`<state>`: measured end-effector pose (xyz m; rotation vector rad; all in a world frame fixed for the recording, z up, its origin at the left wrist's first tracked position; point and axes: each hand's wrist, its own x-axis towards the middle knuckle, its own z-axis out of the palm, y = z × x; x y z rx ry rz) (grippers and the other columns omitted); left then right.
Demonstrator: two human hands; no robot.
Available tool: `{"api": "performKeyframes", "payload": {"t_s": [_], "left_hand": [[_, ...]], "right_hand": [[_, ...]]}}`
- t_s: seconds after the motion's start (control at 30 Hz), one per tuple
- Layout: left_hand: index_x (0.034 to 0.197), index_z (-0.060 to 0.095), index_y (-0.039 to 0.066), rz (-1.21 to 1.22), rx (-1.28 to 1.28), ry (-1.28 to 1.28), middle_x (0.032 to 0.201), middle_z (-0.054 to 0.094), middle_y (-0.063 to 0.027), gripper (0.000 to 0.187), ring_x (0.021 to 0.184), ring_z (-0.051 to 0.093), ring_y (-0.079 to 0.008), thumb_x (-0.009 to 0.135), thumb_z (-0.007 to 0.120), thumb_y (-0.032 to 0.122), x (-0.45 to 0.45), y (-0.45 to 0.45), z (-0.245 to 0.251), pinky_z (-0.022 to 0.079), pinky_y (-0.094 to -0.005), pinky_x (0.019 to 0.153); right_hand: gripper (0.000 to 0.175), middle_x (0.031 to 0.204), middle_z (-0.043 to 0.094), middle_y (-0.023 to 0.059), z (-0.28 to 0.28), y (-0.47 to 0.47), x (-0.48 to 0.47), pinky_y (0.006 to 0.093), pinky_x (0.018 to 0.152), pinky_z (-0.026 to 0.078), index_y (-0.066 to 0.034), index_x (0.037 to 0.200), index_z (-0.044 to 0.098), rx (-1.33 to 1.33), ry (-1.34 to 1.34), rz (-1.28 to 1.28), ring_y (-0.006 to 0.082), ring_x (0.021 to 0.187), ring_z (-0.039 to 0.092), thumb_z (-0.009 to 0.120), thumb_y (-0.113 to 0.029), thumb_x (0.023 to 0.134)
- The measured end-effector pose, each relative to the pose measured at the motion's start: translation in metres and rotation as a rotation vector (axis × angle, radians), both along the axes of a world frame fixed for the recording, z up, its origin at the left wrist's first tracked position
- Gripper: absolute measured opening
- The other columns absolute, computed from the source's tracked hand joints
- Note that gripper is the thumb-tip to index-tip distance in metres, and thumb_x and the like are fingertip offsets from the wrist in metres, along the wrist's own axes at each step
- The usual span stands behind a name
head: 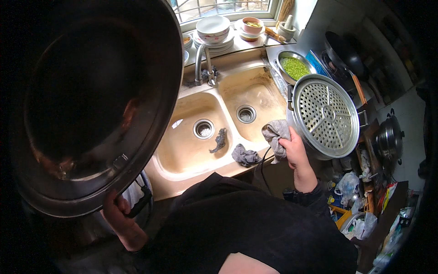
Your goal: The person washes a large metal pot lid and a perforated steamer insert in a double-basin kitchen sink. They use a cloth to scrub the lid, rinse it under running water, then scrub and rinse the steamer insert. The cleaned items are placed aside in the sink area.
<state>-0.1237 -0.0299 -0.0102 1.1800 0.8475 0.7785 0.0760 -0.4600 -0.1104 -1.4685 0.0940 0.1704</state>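
Note:
A large, dark, round metal pan or lid [99, 102] fills the left side, seen from its shiny face. My left hand [118, 209] grips it at its lower rim, by a dark handle. In my right hand [294, 147] is a crumpled grey cloth [274, 132], held over the front right edge of the double-bowl sink [191, 171]. A second grey cloth [244, 155] lies bunched on the sink's front rim. A dark scouring pad [219, 140] rests in the left bowl. Just right of my right hand stands an aluminium steamer pot [326, 116] with a perforated tray.
Behind the sink are a faucet [205, 66], stacked plates and bowls [214, 32], and a mortar with pestle [287, 29]. A steel bowl of green beans [294, 67] sits at the back right, near a wok [344, 51] on a stove. Bags and containers crowd the lower right.

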Motion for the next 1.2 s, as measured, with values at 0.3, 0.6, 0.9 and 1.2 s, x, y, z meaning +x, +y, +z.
{"api": "performKeyframes", "payload": {"t_s": [0.3, 0.6, 0.9, 1.2], "left_hand": [[0.092, 0.061, 0.007, -0.022, 0.046, 0.031, 0.056, 0.038, 0.0027, 0.009, 0.042, 0.03, -0.006, 0.086, 0.063, 0.014, 0.005, -0.003, 0.001, 0.022, -0.0249, 0.039], [0.095, 0.06, 0.009, -0.039, 0.059, 0.036, 0.057, 0.039, 0.0045, 0.012, 0.043, 0.03, -0.0048, 0.086, 0.063, 0.015, 0.011, -0.005, 0.003, 0.022, -0.0227, 0.039], [0.121, 0.058, 0.008, -0.065, 0.015, 0.04, 0.059, 0.04, 0.0029, 0.034, 0.042, 0.03, -0.0047, 0.089, 0.062, 0.017, 0.014, 0.004, -0.002, 0.024, -0.0222, 0.035], [0.102, 0.059, 0.009, -0.065, -0.046, -0.021, 0.065, 0.047, 0.0048, 0.019, 0.044, 0.032, -0.0013, 0.083, 0.062, 0.009, 0.016, 0.0, -0.001, 0.022, -0.0182, 0.036]], "right_hand": [[0.051, 0.119, 0.063, 0.0089, 0.043, -0.035, -0.043, 0.0278, 0.093, 0.046, 0.0082, 0.135, 0.048, -0.045, -0.04, 0.027, 0.0148, 0.105, 0.06, 0.047, 0.007, 0.084], [0.047, 0.113, 0.066, 0.0082, 0.118, -0.055, -0.093, 0.027, 0.091, 0.047, 0.0062, 0.128, 0.055, -0.235, -0.001, -0.034, 0.0133, 0.102, 0.061, 0.044, 0.007, 0.082], [0.045, 0.107, 0.068, 0.0096, 0.152, -0.072, -0.138, 0.0279, 0.088, 0.047, 0.0059, 0.122, 0.057, -0.471, 0.001, -0.063, 0.0144, 0.099, 0.063, 0.044, 0.006, 0.079], [0.042, 0.107, 0.069, 0.0099, 0.107, -0.089, -0.129, 0.0294, 0.089, 0.049, 0.0043, 0.122, 0.057, -0.447, -0.023, -0.045, 0.0157, 0.099, 0.064, 0.047, 0.003, 0.081]]}}
